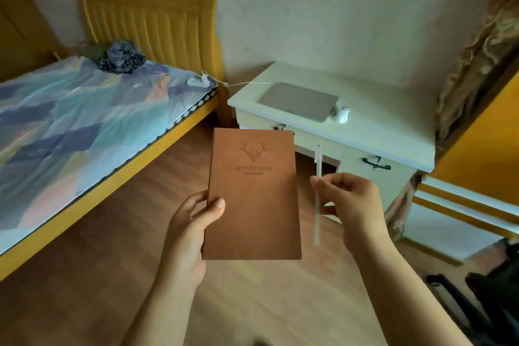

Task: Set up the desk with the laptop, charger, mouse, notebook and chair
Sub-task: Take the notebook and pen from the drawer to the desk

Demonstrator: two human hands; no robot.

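Far left I see a yellow wooden bed (179,126) with a pastel patterned sheet, a white charger block (198,81) on its far right corner, cord running across to the pale green-white desk (393,121) at far right. Closed grey flat laptop (299,101) lies on the desk, small white mouse (343,114) just right of it. Near centre, brown leather-look notebook with a stamped deer head (252,196), held over the wood floor: my left hand (191,227) clamps its left edge, thumb on the cover. My right hand (351,205) pinches a thin translucent white pen (318,194), upright, just right of the notebook.
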